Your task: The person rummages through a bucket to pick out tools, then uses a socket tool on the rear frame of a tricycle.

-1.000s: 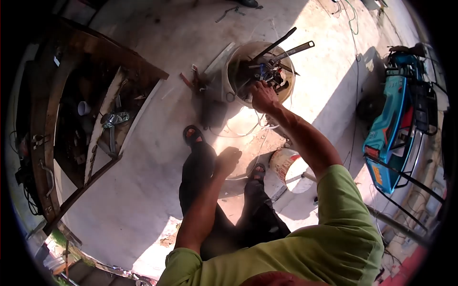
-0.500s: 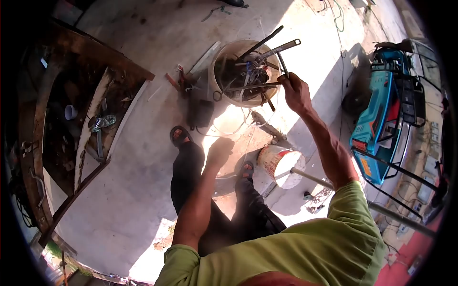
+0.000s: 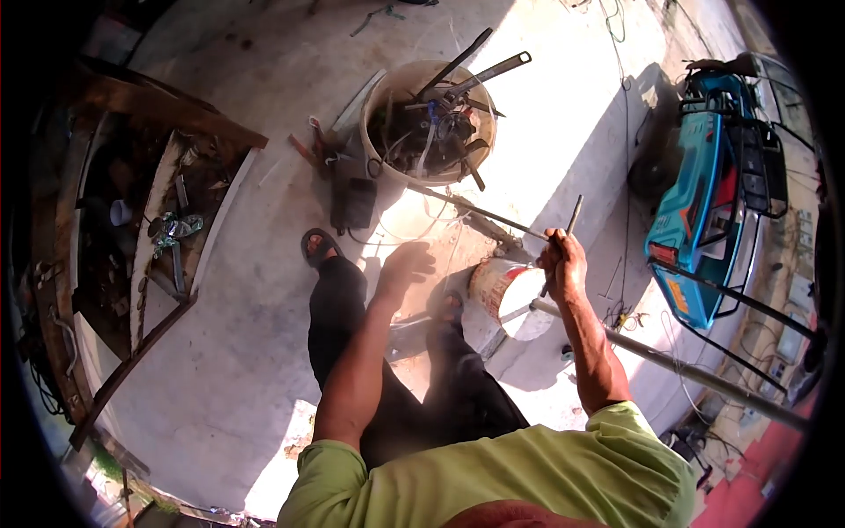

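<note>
My right hand (image 3: pixel 563 261) is closed around the crossbar of a T-handle wrench (image 3: pixel 493 214). Its long shaft points left, and its far end appears close to the lower rim of a round tub (image 3: pixel 489 154) full of metal tools. A long bar with a hole at its end (image 3: pixel 493 76) and a dark bar (image 3: pixel 456 63) stick out of that tub. My left hand (image 3: pixel 407 269) hovers in front of my legs with nothing in it, fingers apart and slightly blurred.
A white paint bucket (image 3: pixel 526 304) stands below my right hand, near a long metal pipe (image 3: pixel 669 363). A rusty metal frame (image 3: pixel 189 110) lies at left. Red-handled pliers (image 3: pixel 308 150) and a black box (image 3: pixel 354 204) sit beside the tub. A turquoise machine (image 3: pixel 691 207) stands at right.
My right hand has drawn back from the tub toward my body, bringing the T-handle wrench out with it. The fingers of my left hand have spread. The view has shifted slightly.
</note>
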The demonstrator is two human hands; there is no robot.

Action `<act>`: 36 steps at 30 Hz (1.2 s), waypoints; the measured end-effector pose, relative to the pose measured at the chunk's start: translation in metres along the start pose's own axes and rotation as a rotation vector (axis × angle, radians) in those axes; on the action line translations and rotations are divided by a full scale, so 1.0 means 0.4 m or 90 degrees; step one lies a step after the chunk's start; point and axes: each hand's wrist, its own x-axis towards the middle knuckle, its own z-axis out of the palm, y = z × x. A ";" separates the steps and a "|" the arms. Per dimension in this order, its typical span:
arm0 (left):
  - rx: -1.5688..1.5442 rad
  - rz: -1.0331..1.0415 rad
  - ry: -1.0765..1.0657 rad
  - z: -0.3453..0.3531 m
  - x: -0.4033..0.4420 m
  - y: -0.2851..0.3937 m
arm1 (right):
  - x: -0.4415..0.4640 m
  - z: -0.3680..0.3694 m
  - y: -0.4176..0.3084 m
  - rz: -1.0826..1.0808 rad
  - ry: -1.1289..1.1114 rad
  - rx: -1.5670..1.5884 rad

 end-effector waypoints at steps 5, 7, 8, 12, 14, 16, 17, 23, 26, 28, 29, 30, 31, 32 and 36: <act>-0.242 -0.006 -0.071 0.028 0.011 0.009 | -0.159 0.095 0.140 -0.066 -0.151 -0.171; -0.253 0.001 -0.030 0.029 0.012 0.011 | -0.213 0.111 0.165 -0.054 -0.256 -0.274; -0.262 0.007 -0.006 0.023 0.013 0.009 | -0.223 0.110 0.195 -0.044 -0.307 -0.308; -0.268 0.052 0.016 0.020 0.023 -0.010 | -0.238 0.150 0.193 -0.167 -0.438 -0.465; -0.284 -0.002 0.034 0.032 0.016 0.005 | -0.225 0.162 0.203 -0.176 -0.472 -0.481; -0.279 -0.025 0.011 0.029 0.018 0.004 | -0.201 0.168 0.223 -0.160 -0.483 -0.482; -0.291 -0.028 0.003 0.025 0.016 0.002 | -0.196 0.174 0.232 -0.120 -0.459 -0.439; -0.335 -0.023 0.105 -0.001 0.007 0.022 | -0.134 0.209 0.257 -0.151 -0.469 -0.480; -0.351 -0.022 0.137 -0.025 0.011 0.014 | -0.116 0.235 0.265 -0.158 -0.497 -0.540; -0.352 0.000 0.143 -0.045 0.004 0.005 | -0.109 0.262 0.266 -0.161 -0.524 -0.548; -0.348 0.007 0.133 -0.047 0.004 0.003 | -0.111 0.274 0.266 -0.168 -0.529 -0.535; -0.377 0.021 0.147 -0.055 0.012 -0.009 | -0.109 0.291 0.250 -0.179 -0.524 -0.525; -0.361 0.004 0.163 -0.065 0.015 0.000 | -0.117 0.327 0.205 -0.148 -0.531 -0.521; -0.344 -0.014 0.183 -0.077 0.015 0.011 | -0.114 0.339 0.183 -0.119 -0.521 -0.555; -0.345 0.020 0.172 -0.104 0.007 0.011 | -0.048 0.323 0.173 -0.132 -0.473 -0.573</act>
